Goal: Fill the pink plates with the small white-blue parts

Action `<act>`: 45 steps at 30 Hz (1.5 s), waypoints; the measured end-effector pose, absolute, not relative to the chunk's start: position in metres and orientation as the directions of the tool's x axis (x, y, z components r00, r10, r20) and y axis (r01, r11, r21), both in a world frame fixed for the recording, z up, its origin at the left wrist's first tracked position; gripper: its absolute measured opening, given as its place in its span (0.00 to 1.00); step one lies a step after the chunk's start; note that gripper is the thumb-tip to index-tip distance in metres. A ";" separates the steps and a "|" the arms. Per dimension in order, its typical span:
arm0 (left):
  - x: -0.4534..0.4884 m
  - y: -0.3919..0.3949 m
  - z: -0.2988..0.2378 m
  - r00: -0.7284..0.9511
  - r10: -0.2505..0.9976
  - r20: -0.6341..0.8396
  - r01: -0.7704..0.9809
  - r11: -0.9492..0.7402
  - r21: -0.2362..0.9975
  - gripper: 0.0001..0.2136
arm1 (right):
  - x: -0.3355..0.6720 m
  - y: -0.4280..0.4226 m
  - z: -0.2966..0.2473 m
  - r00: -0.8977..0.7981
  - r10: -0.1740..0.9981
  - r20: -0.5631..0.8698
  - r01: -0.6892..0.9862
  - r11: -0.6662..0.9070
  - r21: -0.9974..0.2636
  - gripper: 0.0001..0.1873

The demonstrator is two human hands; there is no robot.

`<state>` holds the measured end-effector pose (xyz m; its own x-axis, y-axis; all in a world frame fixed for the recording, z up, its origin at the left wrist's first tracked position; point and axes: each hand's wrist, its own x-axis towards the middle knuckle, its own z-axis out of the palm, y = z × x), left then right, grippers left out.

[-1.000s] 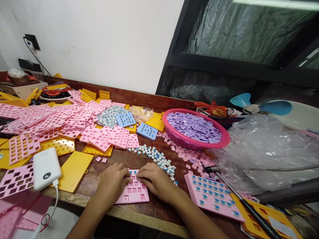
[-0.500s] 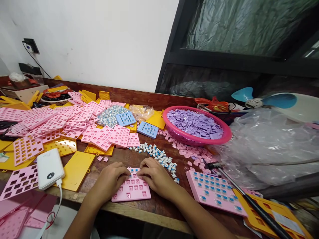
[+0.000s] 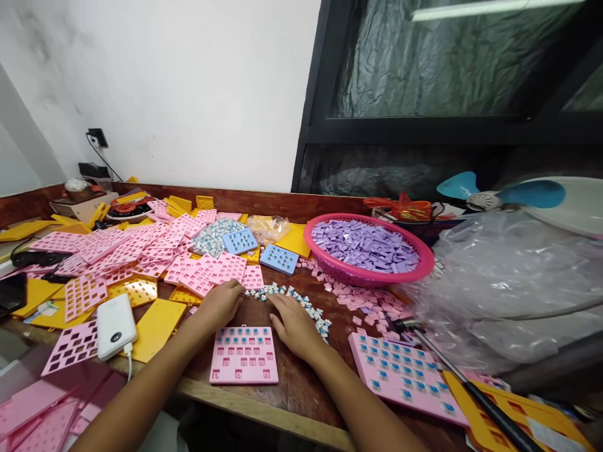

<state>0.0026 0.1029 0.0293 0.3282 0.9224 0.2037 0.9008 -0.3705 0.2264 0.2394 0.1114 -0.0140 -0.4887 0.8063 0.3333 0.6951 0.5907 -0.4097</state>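
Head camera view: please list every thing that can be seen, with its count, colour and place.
pink plate: one, pink, partly filled with blue pieces, table front between the hands
filled plate: one, pink with blue pieces, right front
small switches: many, white and blue, loose row beyond the hands
basket: one, pink, holds purple caps, centre right
empty plates: many, pink, heaped at left
yellow trays: several, yellow, under and beside the heap
blue plates: two, blue, behind the switches
power bank: one, white, left front
plastic bag: one, clear, right
left hand: on the table by the switches
right hand: at the switches
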 end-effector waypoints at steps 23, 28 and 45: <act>0.005 0.128 0.004 0.481 0.856 0.190 0.799 -0.517 0.307 0.08 | 0.228 0.122 -0.015 -0.431 0.843 0.323 0.731 0.536 -0.422 0.07; 0.004 0.127 0.002 0.488 0.857 0.163 0.782 -0.513 0.354 0.09 | 0.232 0.119 -0.007 -0.422 0.815 0.397 0.578 0.579 -0.575 0.14; -0.012 0.034 0.029 0.281 0.935 0.218 0.647 -0.352 0.676 0.09 | 0.243 0.090 0.023 -0.553 0.792 0.258 0.450 0.545 -0.707 0.09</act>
